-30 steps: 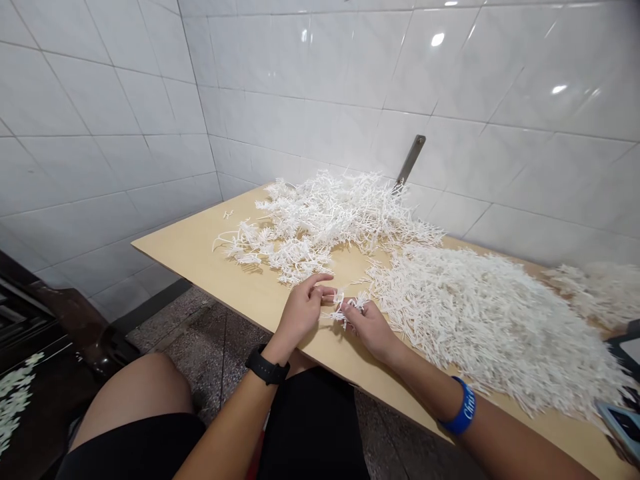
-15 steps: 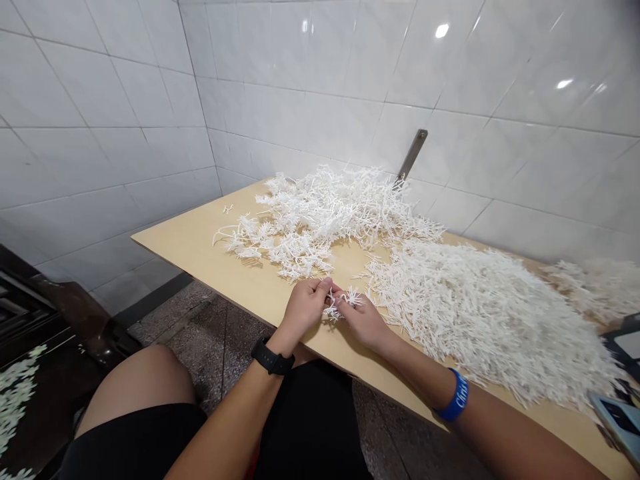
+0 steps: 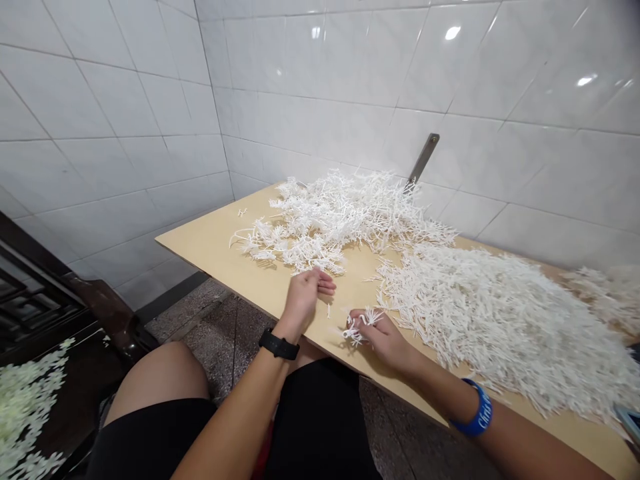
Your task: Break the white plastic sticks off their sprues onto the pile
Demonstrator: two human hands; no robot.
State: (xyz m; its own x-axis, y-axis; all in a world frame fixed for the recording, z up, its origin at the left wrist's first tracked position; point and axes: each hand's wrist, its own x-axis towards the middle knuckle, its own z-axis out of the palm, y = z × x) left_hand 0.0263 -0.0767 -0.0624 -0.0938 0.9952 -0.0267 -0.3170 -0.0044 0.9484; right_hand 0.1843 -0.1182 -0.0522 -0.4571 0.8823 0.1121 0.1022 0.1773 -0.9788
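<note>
My left hand [image 3: 306, 297] is over the front part of the table, its fingers partly curled; whether anything is between them is too blurred to tell. A small white piece [image 3: 329, 311] shows just below its fingers. To the right, my right hand [image 3: 383, 335] pinches a white branched plastic sprig [image 3: 356, 330]. Beyond my left hand lies a loose heap of white branched sprigs [image 3: 345, 210]. A wide pile of small white pieces [image 3: 505, 327] spreads to the right of my right hand.
The tan table [image 3: 200, 233] meets a tiled wall [image 3: 320, 120]. A metal bar [image 3: 423, 160] rises behind the heap. Dark carved furniture [image 3: 95, 300] stands at left, with pale green-white pieces [image 3: 30, 400] at lower left. A phone's corner [image 3: 627, 421] shows at right.
My hands have moved apart. My right hand has gone right and down with the sprig, and my left hand has let go of it. The view has shifted slightly left.
</note>
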